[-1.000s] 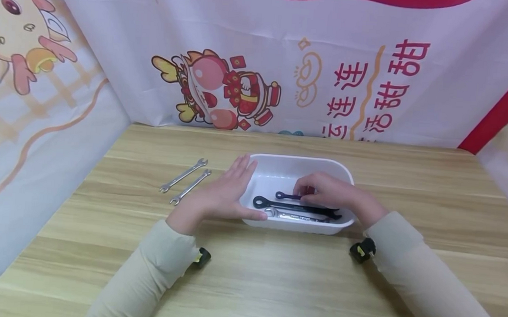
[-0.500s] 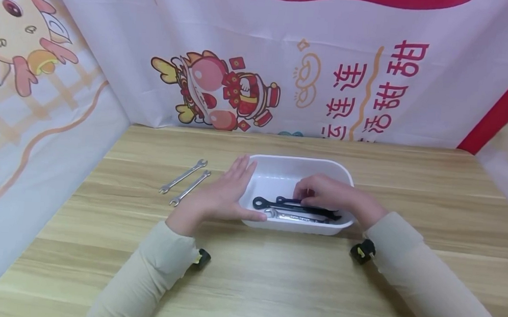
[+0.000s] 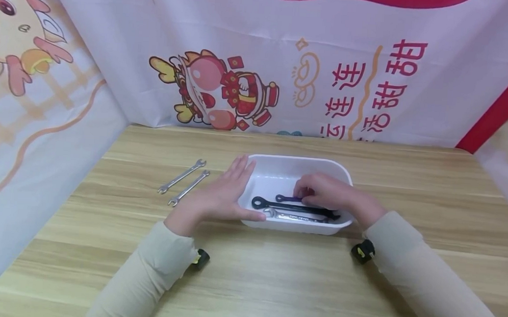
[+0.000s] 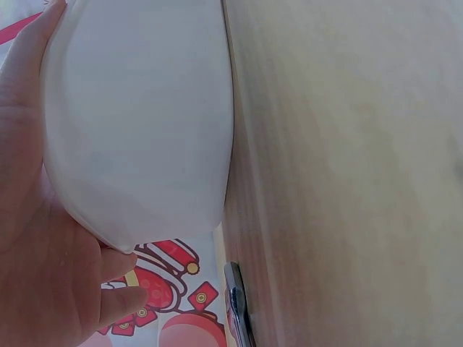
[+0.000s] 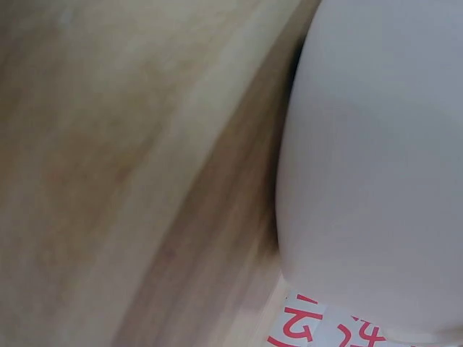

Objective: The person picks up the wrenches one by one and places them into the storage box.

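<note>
A white rectangular tub [image 3: 275,166] stands on the table. My left hand [image 3: 220,193] lies with straight, spread fingers against its left end, the thumb along the front rim; the left wrist view has this hand [image 4: 51,246] beside the white wall. Inside the tub, my right hand [image 3: 322,190] pinches a small dark blue-purple wrench [image 3: 287,198]. Its ring end shows at the left, while the fingers hide the rest. In front of it lie a large black wrench [image 3: 292,208] and a silver wrench [image 3: 294,217]. The right wrist view shows only the tub's outer wall [image 5: 376,166].
Two silver open-end wrenches lie side by side on the wooden table [image 3: 272,282] left of the tub: a rear one [image 3: 182,177] and a front one [image 3: 189,188]. A printed white cloth [image 3: 245,25] hangs behind the table, and another covers the left side.
The small wrench has shifted slightly toward the tub's front, nearer the black wrench, in my right hand's fingers. My left hand has stayed on the tub.
</note>
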A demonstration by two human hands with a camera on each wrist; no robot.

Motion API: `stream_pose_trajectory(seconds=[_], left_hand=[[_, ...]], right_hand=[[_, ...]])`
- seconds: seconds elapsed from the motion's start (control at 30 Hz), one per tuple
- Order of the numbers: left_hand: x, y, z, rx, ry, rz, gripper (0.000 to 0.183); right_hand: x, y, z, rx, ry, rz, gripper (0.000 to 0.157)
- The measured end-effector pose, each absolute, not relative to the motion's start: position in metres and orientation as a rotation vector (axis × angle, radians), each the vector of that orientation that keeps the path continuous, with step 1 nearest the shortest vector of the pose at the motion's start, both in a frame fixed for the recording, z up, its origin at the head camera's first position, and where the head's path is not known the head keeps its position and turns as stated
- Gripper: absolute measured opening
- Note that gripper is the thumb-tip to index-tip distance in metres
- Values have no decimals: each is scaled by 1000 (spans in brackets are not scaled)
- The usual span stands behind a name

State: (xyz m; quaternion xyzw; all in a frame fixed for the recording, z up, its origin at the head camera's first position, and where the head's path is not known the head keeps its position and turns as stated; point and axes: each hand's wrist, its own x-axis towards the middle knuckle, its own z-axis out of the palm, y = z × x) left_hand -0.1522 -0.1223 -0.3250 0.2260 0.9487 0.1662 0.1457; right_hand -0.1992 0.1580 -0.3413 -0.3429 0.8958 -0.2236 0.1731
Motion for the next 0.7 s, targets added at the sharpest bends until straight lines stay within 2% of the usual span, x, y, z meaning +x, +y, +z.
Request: stream_pose_trajectory(seconds=[0.23, 0.47, 0.7], left_hand=[[-152, -122, -327, 677, 2738, 469, 132], [-152, -121, -326, 651, 2740, 471, 130], [-152, -122, -325, 641, 2729, 470, 131]], right_hand=[[-198, 160, -341, -968, 2562, -620, 19], [-188, 172, -324, -1069, 2673, -716, 15], [-172, 195, -314, -1092, 2789, -893, 19]])
